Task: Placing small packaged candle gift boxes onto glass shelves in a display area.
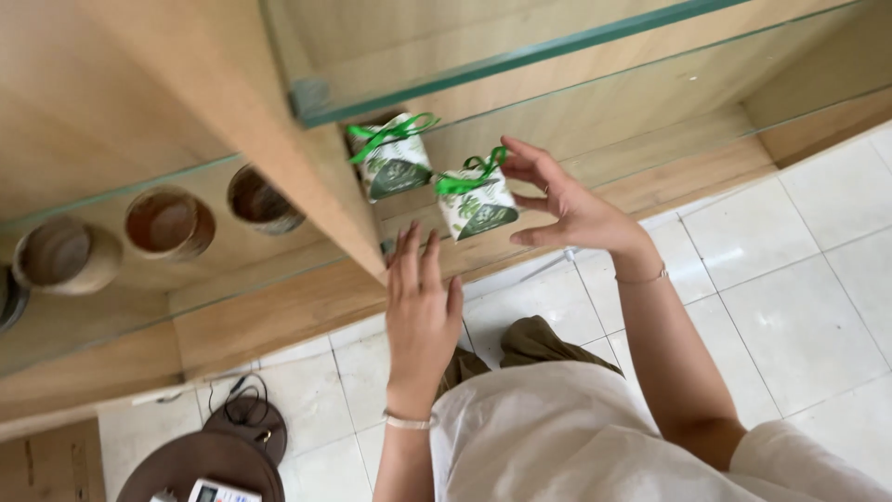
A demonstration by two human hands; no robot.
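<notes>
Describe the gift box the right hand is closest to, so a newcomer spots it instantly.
Find the glass shelf in the wooden cabinet. Two white leaf-print boxes with green ribbons sit there; it is the nearer box, at the right hand fingertips, not the other box beside the wooden divider.

- Three round brown pots (170,223), on the wooden shelf's left bay, under a glass shelf (520,58).
- Wooden upright divider (279,139) between the bays.
- White tiled floor (799,307).
- Round dark stool (200,465) at lower left, with a black cable (243,386) above it.
</notes>
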